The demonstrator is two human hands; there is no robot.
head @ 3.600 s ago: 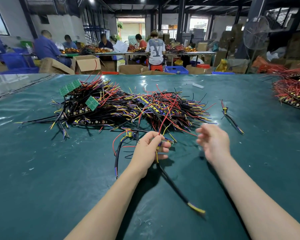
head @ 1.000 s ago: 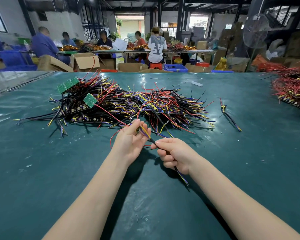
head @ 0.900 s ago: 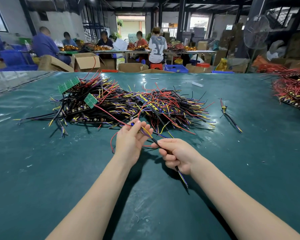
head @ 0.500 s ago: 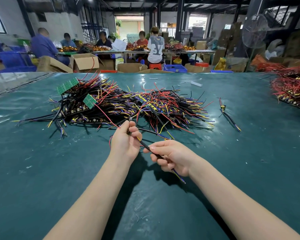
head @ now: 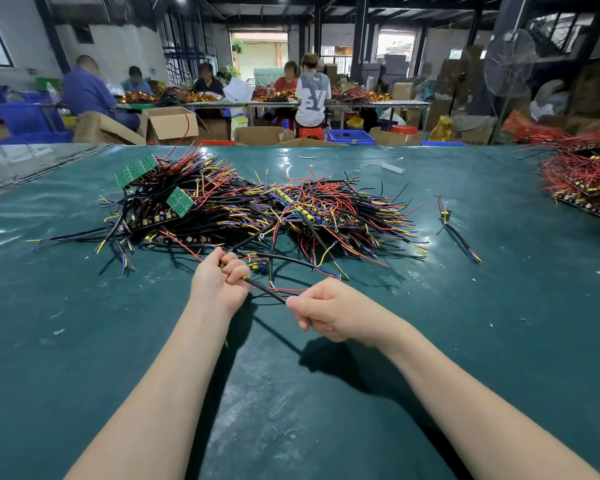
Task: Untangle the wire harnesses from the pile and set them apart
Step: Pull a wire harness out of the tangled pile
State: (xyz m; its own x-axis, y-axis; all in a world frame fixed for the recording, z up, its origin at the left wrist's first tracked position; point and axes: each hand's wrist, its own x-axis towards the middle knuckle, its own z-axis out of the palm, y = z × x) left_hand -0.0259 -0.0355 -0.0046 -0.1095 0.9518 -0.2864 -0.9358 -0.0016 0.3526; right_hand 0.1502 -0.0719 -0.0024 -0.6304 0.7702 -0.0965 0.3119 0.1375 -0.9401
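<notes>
Status: one harness (head: 265, 289) is partly out of the pile (head: 257, 209), at the pile's near edge, its black sheathed section stretched between both hands just above the table (head: 84, 341).

Left hand (head: 220, 285): fingers curled round the harness's far end, right where it meets the pile. Right hand (head: 329, 311): thumb and forefinger pinching the black sheath, other fingers folded in, nothing else held.

The far end looks snagged. A thin red wire (head: 291, 290) loops under the taut section, and a black cable (head: 291, 260) arcs just beyond. Can't tell whether either belongs to this harness.

How I'd do the pull:
- Left hand anchors and feeds; right hand draws toward the near edge, low and slow.
- If the pile starts moving with it, stop. Back off and lift the crossing wire over instead of dragging through.
- Keep the grip on the sheath, not the stripped coloured leads; those will likely bend or pull.
- Watch the circuit boards (head: 180, 201) left in the pile; yanking could haul one along.

Once free, lay it beside the separated harness (head: 459, 233) on the right, well apart from the pile.
</notes>
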